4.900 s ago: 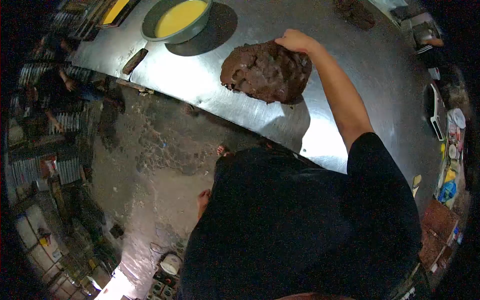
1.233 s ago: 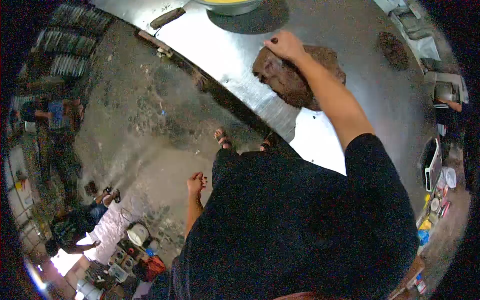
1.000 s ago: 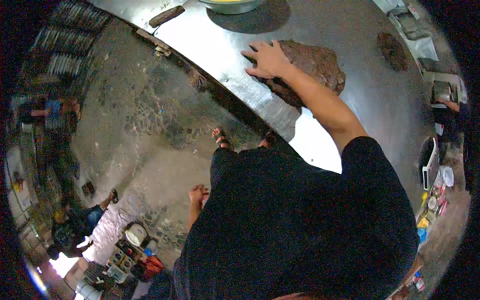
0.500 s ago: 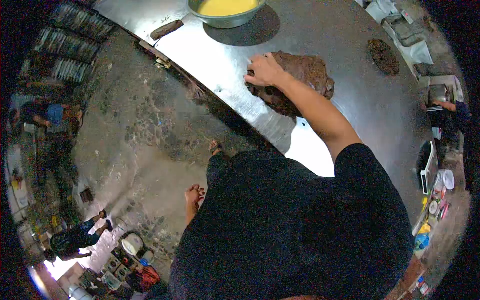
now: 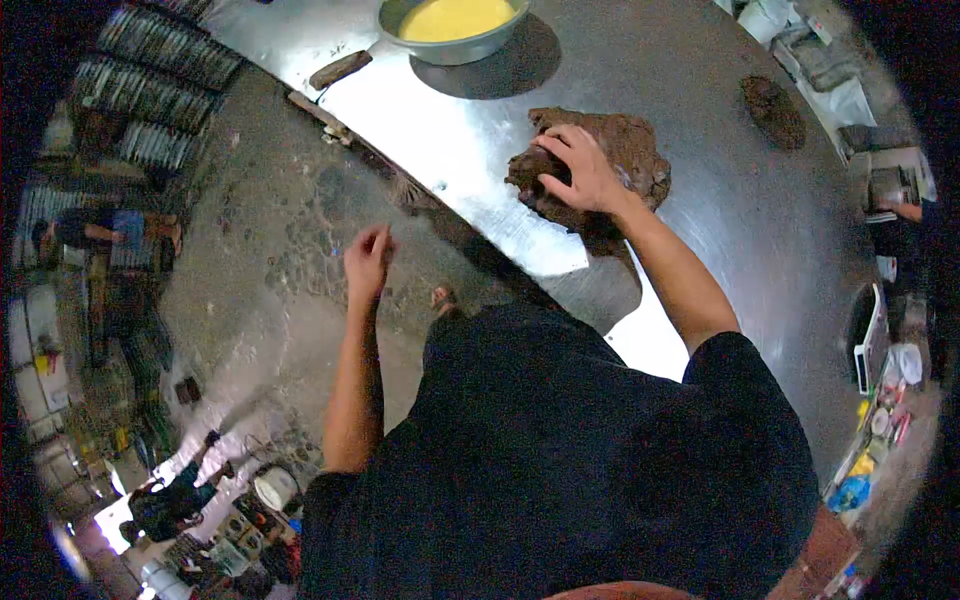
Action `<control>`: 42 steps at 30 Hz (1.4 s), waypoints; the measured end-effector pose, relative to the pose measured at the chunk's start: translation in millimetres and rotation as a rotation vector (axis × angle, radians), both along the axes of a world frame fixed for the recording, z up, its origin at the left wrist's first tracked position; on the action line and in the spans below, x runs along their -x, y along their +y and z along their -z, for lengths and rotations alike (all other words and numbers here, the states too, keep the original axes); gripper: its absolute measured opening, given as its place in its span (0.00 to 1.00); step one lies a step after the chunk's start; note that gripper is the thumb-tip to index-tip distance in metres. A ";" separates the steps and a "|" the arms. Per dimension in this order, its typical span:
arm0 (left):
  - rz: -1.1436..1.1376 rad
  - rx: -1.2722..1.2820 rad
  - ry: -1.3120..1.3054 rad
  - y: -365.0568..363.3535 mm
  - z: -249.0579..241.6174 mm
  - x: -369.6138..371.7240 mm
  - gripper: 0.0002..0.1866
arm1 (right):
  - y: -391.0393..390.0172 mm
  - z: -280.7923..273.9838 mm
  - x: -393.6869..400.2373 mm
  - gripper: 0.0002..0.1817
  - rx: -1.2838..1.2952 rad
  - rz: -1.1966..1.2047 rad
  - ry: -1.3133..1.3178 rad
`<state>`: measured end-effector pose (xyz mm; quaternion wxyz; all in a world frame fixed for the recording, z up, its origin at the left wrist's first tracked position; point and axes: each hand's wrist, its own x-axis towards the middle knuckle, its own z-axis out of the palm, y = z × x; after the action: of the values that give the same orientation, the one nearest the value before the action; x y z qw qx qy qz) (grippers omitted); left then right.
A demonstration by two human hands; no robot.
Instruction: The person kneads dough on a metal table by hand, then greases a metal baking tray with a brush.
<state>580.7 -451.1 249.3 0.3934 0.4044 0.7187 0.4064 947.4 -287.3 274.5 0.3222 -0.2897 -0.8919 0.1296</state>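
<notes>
Pressing down on the large dark-brown lumpy dough mass [image 5: 610, 160], upper centre of the frame, is the right hand [image 5: 585, 175]. Fingers spread over the near-left part of the mass, palm on top; grip is apart, laid flat on the dough rather than clamped round it. The dough sits on the shiny steel surface [image 5: 700, 90], a little in from the curved near edge.

Left hand [image 5: 368, 262] is raised left of centre, off the surface and over the floor. Fingers loosely curled, nothing in them; grip is apart and touches nothing. It is well apart from the dough.

Further out on the surface: round grey metal bowl of yellow liquid [image 5: 453, 25] at the top edge of the frame, above the dough and apart from it. Small dark-brown flat dough patch [image 5: 772, 98] in the upper right, well apart from the big mass. Dark oblong block [image 5: 340, 69] near the surface edge, upper left of the bowl.

Lower half of the frame is the person's black shirt [image 5: 600, 470]. Mottled concrete floor [image 5: 270, 260] fills the left-centre. Stacked grey ribbed trays [image 5: 160, 60] at the upper left. Clutter of small coloured items [image 5: 880, 420] along the right edge, too small to identify.
</notes>
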 end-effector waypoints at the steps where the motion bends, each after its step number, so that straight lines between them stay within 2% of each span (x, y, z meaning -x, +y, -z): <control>1: 0.025 -0.097 -0.079 36.6 -6.1 -12.9 0.13 | -2.9 0.4 -0.7 0.29 0.003 0.018 -0.019; 2: 0.056 -0.192 -0.162 69.7 -10.5 -31.6 0.14 | -5.8 -0.8 -2.8 0.29 0.006 0.042 -0.040; 6: 0.387 -0.112 -0.054 165.6 7.9 -96.8 0.22 | -14.9 -8.4 -6.3 0.32 0.081 0.066 -0.003; 8: 0.400 -0.082 -0.098 178.4 24.3 -132.7 0.28 | -15.1 -5.1 -7.2 0.31 0.310 0.004 0.151; 10: 0.409 -0.198 -0.158 183.6 33.9 -165.7 0.32 | -10.6 -11.7 -22.6 0.30 0.271 -0.039 0.395; 11: 0.435 -0.181 -0.159 182.8 32.7 -177.8 0.32 | -5.5 -22.0 -44.0 0.30 0.253 0.118 0.346; 12: 0.395 -0.099 -0.426 179.1 26.3 -187.3 0.33 | 1.1 -23.2 -70.7 0.29 0.245 0.268 0.294; 13: 0.339 -0.013 -0.687 177.6 23.0 -195.2 0.33 | 14.7 -7.8 -100.6 0.29 0.258 0.398 0.364; 14: 0.316 -0.013 -0.792 178.4 25.2 -200.2 0.33 | 32.5 8.5 -128.2 0.28 0.265 0.526 0.433; 15: 0.342 0.015 -0.853 175.1 14.9 -204.6 0.33 | 45.1 25.2 -145.6 0.28 0.279 0.543 0.443; 17: 0.426 0.009 -0.934 175.3 2.5 -213.8 0.33 | 62.3 59.4 -171.4 0.29 0.794 0.536 0.984; 18: 0.444 0.021 -0.922 177.6 -2.8 -218.4 0.33 | 73.2 75.2 -170.2 0.29 0.789 0.549 1.005; 20: 0.435 0.061 -0.864 179.2 -14.1 -226.8 0.32 | 95.0 96.9 -151.3 0.29 0.726 0.441 0.648; 22: 0.508 -0.002 -0.801 194.2 -0.5 -221.3 0.29 | 97.0 81.2 -145.9 0.27 0.774 0.449 0.622; 24: 0.700 -0.080 -0.692 199.1 -8.4 -227.1 0.34 | 75.7 84.1 -143.4 0.26 0.844 0.463 0.585; 25: 0.635 -0.028 -0.598 207.8 -6.2 -234.9 0.40 | 73.6 82.0 -145.8 0.24 0.827 0.453 0.607; 26: 0.634 -0.037 -0.606 207.5 -9.6 -242.1 0.40 | 70.7 77.5 -147.0 0.23 0.811 0.438 0.625; 28: 0.780 -0.195 0.236 200.2 -24.7 -258.6 0.46 | 45.3 65.3 -141.3 0.21 0.784 0.472 0.705; 30: 0.838 -0.379 0.586 179.8 -40.6 -280.9 0.50 | 18.9 68.6 -140.7 0.18 0.734 0.584 0.827; 31: 0.857 -0.382 0.688 165.6 -48.5 -291.6 0.52 | -1.5 67.9 -140.3 0.19 0.677 0.684 0.796; 32: 0.904 -0.491 0.768 162.0 -43.4 -296.8 0.52 | -25.4 64.6 -136.9 0.19 0.616 0.783 0.761; 34: 1.027 -0.659 0.810 147.4 -49.3 -302.9 0.49 | -75.2 45.4 -115.3 0.20 0.505 1.000 0.953; 36: 1.045 -0.733 0.835 144.9 -43.9 -309.7 0.47 | -105.8 61.2 -117.2 0.20 0.533 1.040 1.034; 38: 1.154 -0.765 0.907 151.2 -43.4 -315.0 0.47 | -110.7 68.2 -127.5 0.19 0.510 1.103 0.902; 40: 1.187 -0.683 0.876 173.3 -46.7 -312.6 0.44 | -100.5 61.1 -149.6 0.19 0.555 1.255 0.636; 42: 1.137 -0.341 -0.080 208.1 -37.3 -301.4 0.36 | -70.1 17.7 -161.8 0.17 0.093 1.245 0.438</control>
<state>882.2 -243.0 286.6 0.5054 0.7678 0.2986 0.2566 1109.2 -357.3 256.8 0.4980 -0.7318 -0.4651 0.0133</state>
